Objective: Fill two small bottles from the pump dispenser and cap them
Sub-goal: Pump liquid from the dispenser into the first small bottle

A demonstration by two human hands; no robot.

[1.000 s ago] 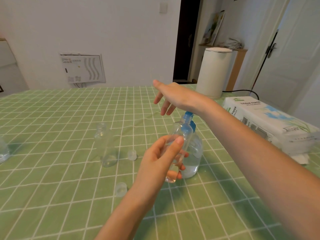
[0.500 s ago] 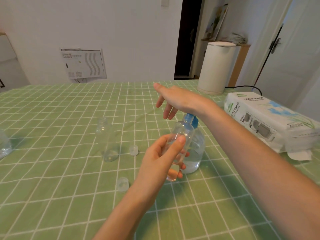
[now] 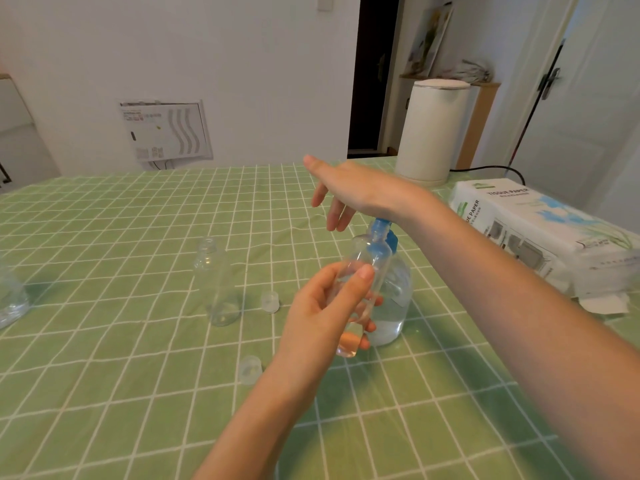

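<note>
Two hands at work over one pump dispenser (image 3: 389, 299); left hand (image 3: 322, 317) wrapped as a closed grip around a small clear bottle (image 3: 360, 289), thumb across the front, fingers (image 3: 372, 327) curled behind, bottle lifted off the tabletop (image 3: 104, 393) with long axis near upright and leaning slightly toward the dispenser; bottle mouth tucked just under the blue spout (image 3: 379, 240), touching or nearly so, contact too fine to tell; a little clear liquid pooled in the bottle's base, by the look of it far from full. Right hand (image 3: 349, 188) flat and open above, fingers spread and pointing down toward the far side, heel of the palm resting on the pump head, clamped on nothing. Judged step: pressing the pump to fill the first bottle; deciding relation straight down, pump head directly beneath the right palm, bottle neck directly below the spout, so any drift of the left hand likely to send liquid onto the cloth. Just to the left, second small bottle (image 3: 216, 278) upright and uncapped on the green checked cloth, seemingly empty; two clear caps (image 3: 270, 301) (image 3: 250, 369) loose near it, both closer to the left hand. Beyond, white kettle (image 3: 433, 129) and tissue pack (image 3: 540, 230) at the right edge.
</note>
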